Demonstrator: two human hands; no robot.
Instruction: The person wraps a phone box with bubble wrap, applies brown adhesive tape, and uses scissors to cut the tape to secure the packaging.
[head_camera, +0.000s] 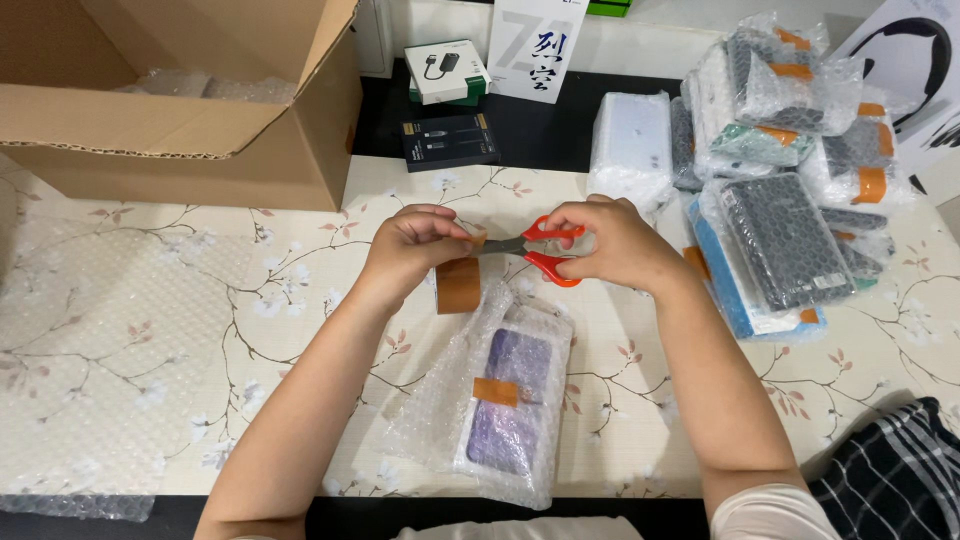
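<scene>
Brown tape (459, 285) hangs from the left hand (412, 250), pinched at its top end. The right hand (615, 243) grips orange scissors (535, 250), blades at the strip. Right under the grip lies a bubble-wrapped parcel (505, 400); wrapped stacks (775, 170) sit off to the right, a cardboard box (190, 100) behind-left. Blade tips are hidden by fingers. Both forearms angle inward.

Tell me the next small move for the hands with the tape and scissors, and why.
Probably close the scissors to snip the brown tape. The right hand holds the orange handles, the blades meet the strip that the left hand pinches, and the bubble-wrapped parcel below has only one tape piece on it.
</scene>
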